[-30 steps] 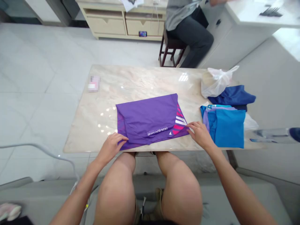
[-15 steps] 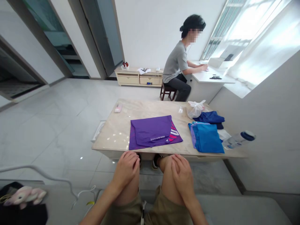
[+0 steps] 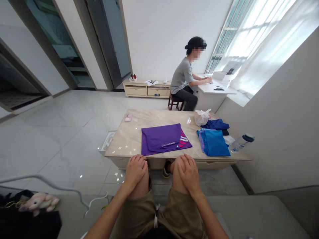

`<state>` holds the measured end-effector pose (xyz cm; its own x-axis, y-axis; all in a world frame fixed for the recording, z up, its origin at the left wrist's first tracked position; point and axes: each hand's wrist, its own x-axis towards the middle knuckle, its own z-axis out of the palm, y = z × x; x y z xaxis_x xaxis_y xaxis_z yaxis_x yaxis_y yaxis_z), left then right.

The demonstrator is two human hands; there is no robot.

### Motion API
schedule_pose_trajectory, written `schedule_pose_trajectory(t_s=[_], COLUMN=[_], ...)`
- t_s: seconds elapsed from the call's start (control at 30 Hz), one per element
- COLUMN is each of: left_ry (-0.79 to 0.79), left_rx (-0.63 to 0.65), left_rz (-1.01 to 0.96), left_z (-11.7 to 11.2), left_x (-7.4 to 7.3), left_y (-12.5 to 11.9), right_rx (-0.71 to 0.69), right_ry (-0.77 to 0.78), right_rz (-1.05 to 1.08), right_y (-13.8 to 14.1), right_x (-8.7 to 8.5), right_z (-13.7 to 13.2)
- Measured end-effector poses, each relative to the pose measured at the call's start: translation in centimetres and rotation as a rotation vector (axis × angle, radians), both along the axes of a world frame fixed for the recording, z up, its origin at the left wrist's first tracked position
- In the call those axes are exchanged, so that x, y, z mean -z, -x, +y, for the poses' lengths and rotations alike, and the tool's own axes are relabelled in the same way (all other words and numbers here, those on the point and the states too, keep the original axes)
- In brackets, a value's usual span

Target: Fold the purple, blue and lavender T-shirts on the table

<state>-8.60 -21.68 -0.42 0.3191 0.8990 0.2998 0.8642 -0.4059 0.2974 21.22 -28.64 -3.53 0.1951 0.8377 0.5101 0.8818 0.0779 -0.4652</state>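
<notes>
A second ago both hands were at the near edge of the folded purple printed shirt (image 3: 161, 137); now they are off it. The left hand (image 3: 136, 170) rests over the left knee (image 3: 143, 186), the right hand (image 3: 188, 171) over the right knee (image 3: 176, 166), each grip slack, fingers draped and unclenched. The shirt lies on the marble worktop (image 3: 156, 118), between the pink phone-like item (image 3: 128, 118) and the folded blue garment (image 3: 216, 143). The view has tilted up, bringing in the barred window (image 3: 225, 39).
</notes>
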Motion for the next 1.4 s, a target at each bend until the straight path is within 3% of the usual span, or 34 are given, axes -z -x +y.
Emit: schedule_pose_trajectory(t_s=[0.2,0.43,0.6,0.93,1.17,1.4], left_ry=[0.079,0.173,0.122,0.127,0.021,0.017], left_rx=[-0.002,-0.003,-0.006,-0.032,-0.037,-0.053], left_rz=[-0.036,-0.09,-0.127,-0.081,-0.096,-0.07], left_z=[1.7,4.2,3.3,3.1,1.7,1.0], left_x=[1.6,2.7,3.2,2.0,2.3,2.2], left_y=[1.7,2.7,2.8,2.0,1.8,1.5], right_rx=[0.009,0.029,0.013,0.027,-0.003,0.052], right_ry=[0.023,0.072,0.034,0.027,0.045,0.09], right_rz=[0.014,0.039,0.024,0.04,0.032,0.026], right_y=[0.5,-0.8,-0.6,-0.4,-1.2,-1.2], right_x=[-0.9,-1.2,-0.7,-1.0,-0.7,0.5], right_z=[0.3,1.7,1.3,0.6,-0.9,-0.1])
